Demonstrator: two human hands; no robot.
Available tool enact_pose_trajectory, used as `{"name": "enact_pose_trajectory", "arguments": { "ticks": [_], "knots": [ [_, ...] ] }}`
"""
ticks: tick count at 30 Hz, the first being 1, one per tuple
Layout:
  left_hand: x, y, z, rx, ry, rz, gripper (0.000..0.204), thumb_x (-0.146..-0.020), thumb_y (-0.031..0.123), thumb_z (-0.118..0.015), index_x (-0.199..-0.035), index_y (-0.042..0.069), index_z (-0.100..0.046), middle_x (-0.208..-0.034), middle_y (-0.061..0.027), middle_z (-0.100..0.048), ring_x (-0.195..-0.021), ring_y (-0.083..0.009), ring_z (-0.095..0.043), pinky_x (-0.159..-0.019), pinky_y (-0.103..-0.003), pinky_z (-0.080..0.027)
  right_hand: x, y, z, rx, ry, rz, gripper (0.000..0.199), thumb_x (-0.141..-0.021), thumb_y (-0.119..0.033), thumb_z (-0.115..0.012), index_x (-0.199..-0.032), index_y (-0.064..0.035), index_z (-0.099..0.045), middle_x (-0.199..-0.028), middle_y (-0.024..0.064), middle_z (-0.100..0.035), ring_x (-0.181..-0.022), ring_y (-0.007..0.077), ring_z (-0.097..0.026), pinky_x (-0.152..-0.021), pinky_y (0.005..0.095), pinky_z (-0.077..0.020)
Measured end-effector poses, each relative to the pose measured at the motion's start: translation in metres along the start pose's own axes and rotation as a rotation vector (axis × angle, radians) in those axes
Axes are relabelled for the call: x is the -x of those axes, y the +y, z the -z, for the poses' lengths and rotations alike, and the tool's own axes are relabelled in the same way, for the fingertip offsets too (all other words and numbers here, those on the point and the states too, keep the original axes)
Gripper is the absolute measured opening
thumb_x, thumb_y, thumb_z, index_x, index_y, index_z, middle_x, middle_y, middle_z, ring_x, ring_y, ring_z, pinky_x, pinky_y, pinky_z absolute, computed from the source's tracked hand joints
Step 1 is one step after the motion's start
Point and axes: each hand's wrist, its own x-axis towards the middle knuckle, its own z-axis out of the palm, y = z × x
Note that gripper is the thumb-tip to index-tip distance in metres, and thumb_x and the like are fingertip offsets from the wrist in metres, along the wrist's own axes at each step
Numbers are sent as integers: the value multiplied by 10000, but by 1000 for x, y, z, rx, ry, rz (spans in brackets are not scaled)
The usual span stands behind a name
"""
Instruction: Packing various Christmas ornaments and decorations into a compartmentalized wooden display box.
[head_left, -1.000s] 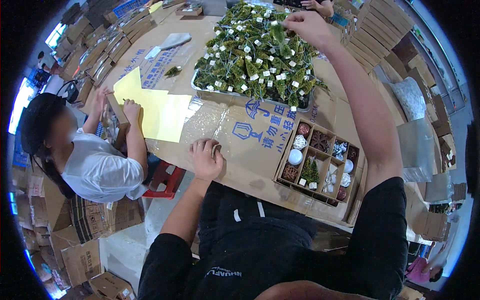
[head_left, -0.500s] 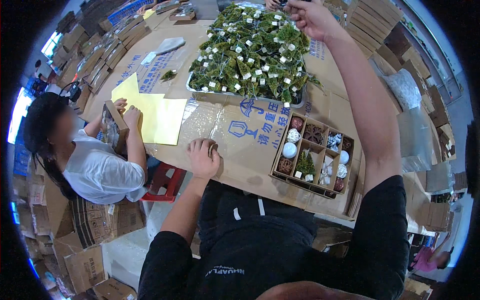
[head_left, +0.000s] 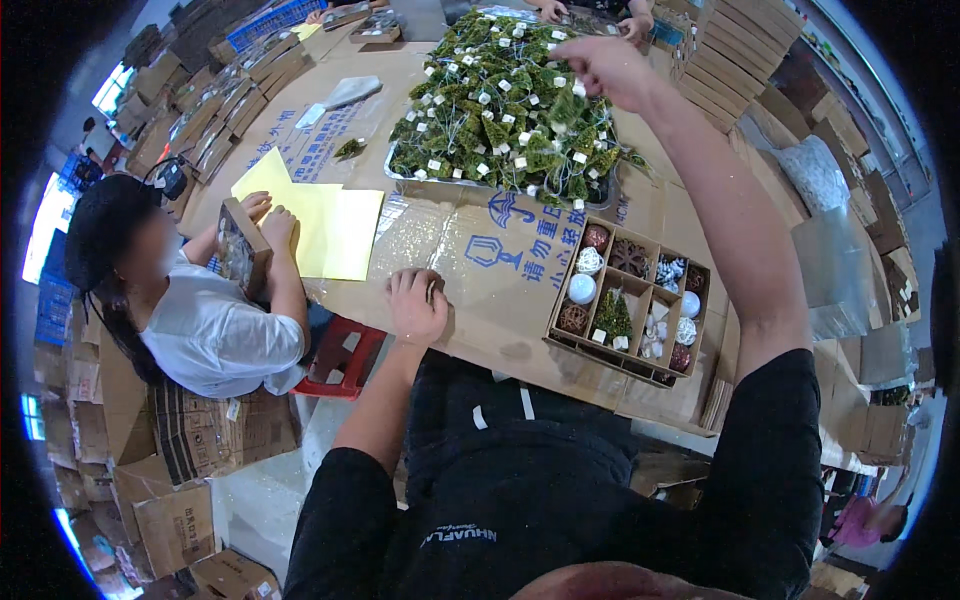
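My right hand [head_left: 612, 72] is over the far right of a silver tray [head_left: 440, 181] heaped with small green artificial trees [head_left: 480, 110] on white cube bases. Its index finger points left. The other fingers curl at the white base of one motion-blurred tree [head_left: 565, 112] that hangs below them. At the table's near edge my left hand [head_left: 416, 303] lies flat on the cardboard, fingers apart and holding nothing. To its right sits a divided cardboard box [head_left: 622, 285] with balls, a pine cone, a brown snowflake-like ornament and one green tree [head_left: 612, 318] in its compartments.
At left a person in a white shirt [head_left: 205, 320] holds a similar box [head_left: 240, 245] beside yellow paper sheets [head_left: 340, 235]. A plastic bag [head_left: 352, 90] and a loose tree [head_left: 350, 149] lie further back. Stacked cartons [head_left: 735, 60] stand at far right; another person's hands [head_left: 635, 25] show behind the tray.
My right hand has come down and slightly left, closer over the heaped trees. My left hand stays on the table edge. The whole view has shifted a little.
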Motion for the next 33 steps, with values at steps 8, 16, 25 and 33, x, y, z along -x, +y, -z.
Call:
{"name": "enact_pose_trajectory", "arguments": {
  "ticks": [8,16,25,33],
  "knots": [
    [-2,10,-3,-88,-42,46,194,-829,239,-603,-950,104,-669,-1039,-124,-614,-1098,-332,-497,-980,-493,-351,51,11,-19,615,-93,153,263,-858,-303,-703,-981,-78,-759,-790,77,-701,-655,163,-619,-611,329,-502],
    [-122,89,-5,876,112,312,366,-950,286,-621,-1078,-57,-613,-1011,-130,-687,-947,-201,-654,-868,-318,-486,97,31,-32,569,-331,409,209,-902,-236,-669,-987,-50,-714,-616,-1,-513,-573,85,-431,-534,291,-359],
    [-174,132,4,1236,-1079,616,379,-1001,352,-516,-1248,71,-572,-1113,-46,-661,-976,-170,-620,-843,-367,-482,136,53,-38,581,-177,380,248,-889,-267,-664,-1030,-68,-708,-857,95,-707,-764,196,-654,-705,342,-504],
    [-154,140,-1,1233,-977,578,426,-967,445,-535,-1201,95,-605,-1134,-50,-647,-1037,-195,-566,-905,-350,-390,141,74,-14,445,154,343,261,-922,-319,-671,-1043,-97,-739,-714,10,-647,-625,86,-544,-593,280,-463]
  ]
}}
